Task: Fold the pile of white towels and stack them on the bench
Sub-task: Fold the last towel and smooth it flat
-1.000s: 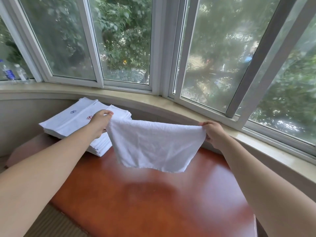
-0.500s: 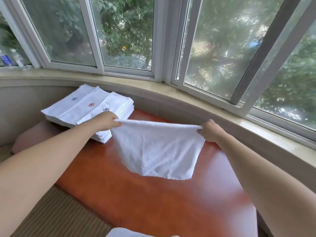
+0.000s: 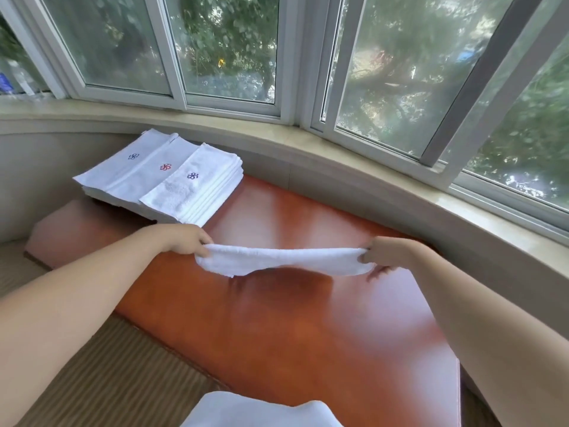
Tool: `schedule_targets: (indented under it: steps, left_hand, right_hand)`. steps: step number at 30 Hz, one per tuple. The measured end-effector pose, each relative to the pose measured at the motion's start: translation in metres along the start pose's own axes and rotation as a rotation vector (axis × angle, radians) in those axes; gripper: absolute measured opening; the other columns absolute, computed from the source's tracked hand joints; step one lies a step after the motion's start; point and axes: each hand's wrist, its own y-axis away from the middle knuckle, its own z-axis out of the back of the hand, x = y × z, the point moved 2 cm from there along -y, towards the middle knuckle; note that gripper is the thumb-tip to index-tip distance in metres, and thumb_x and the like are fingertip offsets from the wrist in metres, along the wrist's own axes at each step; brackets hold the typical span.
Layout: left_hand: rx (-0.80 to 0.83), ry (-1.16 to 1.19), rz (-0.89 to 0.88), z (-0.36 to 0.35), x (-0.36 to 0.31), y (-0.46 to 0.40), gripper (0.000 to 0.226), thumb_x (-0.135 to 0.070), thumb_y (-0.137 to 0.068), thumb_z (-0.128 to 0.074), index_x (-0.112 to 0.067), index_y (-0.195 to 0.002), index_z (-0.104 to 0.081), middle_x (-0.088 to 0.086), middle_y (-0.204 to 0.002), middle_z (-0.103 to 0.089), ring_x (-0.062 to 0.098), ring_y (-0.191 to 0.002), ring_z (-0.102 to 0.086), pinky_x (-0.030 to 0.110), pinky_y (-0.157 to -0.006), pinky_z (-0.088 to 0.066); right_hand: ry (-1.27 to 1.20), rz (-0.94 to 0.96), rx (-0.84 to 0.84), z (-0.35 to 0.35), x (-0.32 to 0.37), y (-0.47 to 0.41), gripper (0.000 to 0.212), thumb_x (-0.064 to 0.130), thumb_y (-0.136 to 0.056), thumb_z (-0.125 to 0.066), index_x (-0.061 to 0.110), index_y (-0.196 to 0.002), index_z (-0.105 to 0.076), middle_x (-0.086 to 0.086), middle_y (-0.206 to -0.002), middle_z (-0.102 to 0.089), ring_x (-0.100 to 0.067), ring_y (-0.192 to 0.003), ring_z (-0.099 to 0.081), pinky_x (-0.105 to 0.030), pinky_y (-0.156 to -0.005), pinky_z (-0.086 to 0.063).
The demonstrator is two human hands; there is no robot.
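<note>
Now, towel (image 3: 284, 261): I see it stretched flat between both hands, above the red-brown table (image 3: 308, 328), not touching it.
Left hand (image 3: 187, 243): fingers curled, pinching the towel's left end.
Right hand (image 3: 383, 253): gripping the right end.
Folded stack (image 3: 172, 180): on the table's far left, well apart, flower marks on top.
More white cloth (image 3: 255, 409): at the near edge.
Window sill (image 3: 277, 140): curves behind the table; nothing lies between towel and table.

I see both arms stretched forward over the bench (image 3: 308, 334), left hand (image 3: 187, 243) pinching the towel (image 3: 283, 261) end, right hand (image 3: 385, 252) gripping the opposite end, fingers curled
</note>
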Motion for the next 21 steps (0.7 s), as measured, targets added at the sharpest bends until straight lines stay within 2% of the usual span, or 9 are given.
schedule_targets:
  steps: [3,5,6,8,10,12,15,17,21]
  left_hand:
    - [0.220,0.159,0.051,-0.021,0.011,0.004,0.018,-0.023,-0.093,-0.065,-0.023,-0.075,-0.069,-0.006,-0.075,-0.058,0.009,-0.065,-0.052,0.021,-0.069,-0.047]
    - [0.272,0.293,0.048,-0.016,0.015,0.008,0.015,-0.020,-0.096,-0.068,-0.022,-0.085,-0.079,-0.008,-0.084,-0.069,0.006,-0.078,-0.063,0.021,-0.083,-0.054]
    - [0.256,0.354,0.036,-0.009,0.015,0.009,0.020,-0.018,-0.096,-0.069,-0.024,-0.081,-0.080,-0.009,-0.081,-0.068,0.004,-0.075,-0.062,0.019,-0.079,-0.053]
    - [0.161,0.435,0.005,0.008,0.014,0.006,0.031,-0.018,-0.096,-0.070,-0.028,-0.067,-0.076,-0.012,-0.070,-0.061,0.002,-0.065,-0.055,0.016,-0.068,-0.049]
    - [-0.004,0.504,-0.023,0.021,0.011,-0.003,0.027,-0.022,-0.096,-0.071,-0.027,-0.069,-0.073,-0.008,-0.073,-0.057,0.006,-0.069,-0.054,0.022,-0.072,-0.053]
    - [-0.265,0.546,0.007,0.024,0.012,-0.020,0.005,-0.021,-0.097,-0.068,-0.022,-0.099,-0.073,-0.001,-0.092,-0.060,0.016,-0.083,-0.058,0.037,-0.086,-0.056]
    - [-0.595,0.546,0.083,0.004,0.008,-0.038,0.037,-0.021,-0.099,-0.061,-0.023,-0.136,-0.057,0.003,-0.122,-0.057,0.026,-0.100,-0.061,0.040,-0.089,-0.050]
    - [-0.583,0.534,0.110,-0.023,0.006,-0.048,0.044,-0.026,-0.099,-0.061,-0.022,-0.142,-0.051,0.002,-0.127,-0.056,0.027,-0.106,-0.062,0.036,-0.091,-0.049]
    - [-0.379,0.555,0.171,-0.094,0.013,-0.063,0.050,-0.027,-0.097,-0.063,-0.021,-0.145,-0.051,0.002,-0.135,-0.058,0.025,-0.113,-0.063,0.040,-0.102,-0.050]
  right_hand:
    - [-0.094,-0.109,0.133,-0.019,-0.018,-0.003,0.021,0.007,-0.100,-0.052,0.012,-0.119,-0.061,-0.022,-0.105,-0.075,-0.032,-0.087,-0.078,-0.030,-0.066,-0.062]
    - [-0.174,-0.172,0.165,-0.018,-0.021,-0.002,0.026,0.005,-0.098,-0.059,0.004,-0.124,-0.059,-0.025,-0.110,-0.073,-0.033,-0.091,-0.078,-0.031,-0.067,-0.063]
    - [-0.196,-0.181,0.159,-0.014,-0.020,-0.001,0.027,0.006,-0.098,-0.061,0.002,-0.125,-0.058,-0.025,-0.107,-0.074,-0.032,-0.090,-0.078,-0.030,-0.065,-0.063]
    - [-0.238,-0.171,0.103,-0.001,-0.013,0.000,0.024,0.007,-0.097,-0.063,0.001,-0.120,-0.059,-0.023,-0.099,-0.077,-0.029,-0.085,-0.079,-0.028,-0.060,-0.061]
    - [-0.361,-0.129,-0.021,0.009,-0.007,-0.004,0.022,0.002,-0.096,-0.060,-0.002,-0.118,-0.061,-0.024,-0.104,-0.075,-0.029,-0.082,-0.078,-0.030,-0.060,-0.062]
    - [-0.517,-0.054,-0.213,0.010,-0.002,-0.015,0.024,-0.001,-0.096,-0.052,-0.001,-0.117,-0.064,-0.023,-0.112,-0.071,-0.031,-0.085,-0.078,-0.034,-0.067,-0.065]
    - [-0.426,-0.014,-0.596,-0.009,-0.003,-0.032,0.043,0.011,-0.096,-0.049,0.014,-0.139,-0.055,-0.010,-0.106,-0.068,-0.031,-0.092,-0.071,-0.038,-0.081,-0.059]
    - [-0.366,-0.018,-0.635,-0.035,-0.007,-0.043,0.052,0.020,-0.094,-0.055,0.019,-0.145,-0.045,-0.007,-0.106,-0.068,-0.031,-0.096,-0.067,-0.039,-0.084,-0.054]
    - [-0.322,-0.045,-0.368,-0.103,-0.029,-0.069,0.052,0.020,-0.095,-0.062,0.021,-0.145,-0.049,-0.003,-0.122,-0.065,-0.027,-0.097,-0.065,-0.033,-0.080,-0.050]
